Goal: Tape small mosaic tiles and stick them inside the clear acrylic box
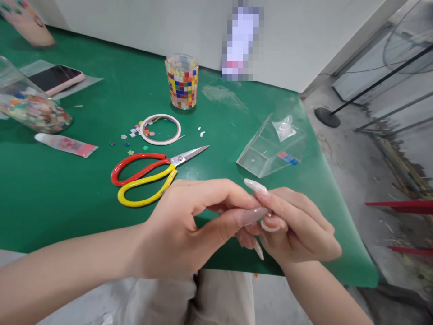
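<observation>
My left hand [203, 216] and my right hand [297, 221] meet above the near edge of the table, fingertips pinched together. Whatever lies between the fingers is too small and too covered to make out. Left of the hands lie scissors [149, 178] with one red and one yellow handle, blades pointing up and right. Beyond the right hand is a clear plastic box [262, 158] with a small blue and red strip on it. A roll of white tape [178, 135] rests behind the scissors, with small coloured tiles and stars around it.
A glass covered in coloured mosaic tiles [182, 88] stands near the white wall. At the left are a pink-and-white tube [67, 144], a tilted clear container of loose tiles [43, 113] and a phone [57, 79]. The table [352, 253] ends at the right, above the floor.
</observation>
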Demonstrator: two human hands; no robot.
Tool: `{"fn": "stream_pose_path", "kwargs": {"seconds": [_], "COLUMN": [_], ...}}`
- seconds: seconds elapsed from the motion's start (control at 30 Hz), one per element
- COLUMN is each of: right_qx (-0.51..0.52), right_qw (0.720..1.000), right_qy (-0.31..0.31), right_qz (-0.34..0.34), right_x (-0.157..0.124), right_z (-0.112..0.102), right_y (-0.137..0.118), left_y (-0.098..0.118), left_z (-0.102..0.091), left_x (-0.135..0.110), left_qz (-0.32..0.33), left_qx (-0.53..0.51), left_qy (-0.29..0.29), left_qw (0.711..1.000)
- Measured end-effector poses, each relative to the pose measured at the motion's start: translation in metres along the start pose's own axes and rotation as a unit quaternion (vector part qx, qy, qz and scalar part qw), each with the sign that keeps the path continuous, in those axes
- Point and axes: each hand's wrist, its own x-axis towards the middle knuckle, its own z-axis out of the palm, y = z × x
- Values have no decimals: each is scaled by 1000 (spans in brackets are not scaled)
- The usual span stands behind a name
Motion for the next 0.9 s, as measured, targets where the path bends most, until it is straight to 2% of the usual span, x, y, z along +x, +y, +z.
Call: {"fn": "stream_pose_path", "kwargs": {"seconds": [0.1,0.27,0.4,0.5,0.63,0.9], "right_qx": [30,22,39,60,27,-10], "right_qw": [997,998,998,995,997,997], "right_qy": [52,56,38,67,65,72], "right_qz": [-40,-36,-24,-32,-16,-20], "right_x": [3,5,5,6,9,10], "right_z": [3,4,4,6,8,7], "right_y": [3,3,1,1,0,-2], "left_y": [2,3,2,2,2,3], "left_z": [0,1,3,3,3,3], "left_x": [0,1,1,1,2,3], "left_qz": [-2,-10,-18,-19,-16,-16], "left_qx": [5,15,-16,-31,-28,-33], "left_qy": [2,16,17,7,-7,7], "left_qw": [1000,1000,1000,999,999,999]}}
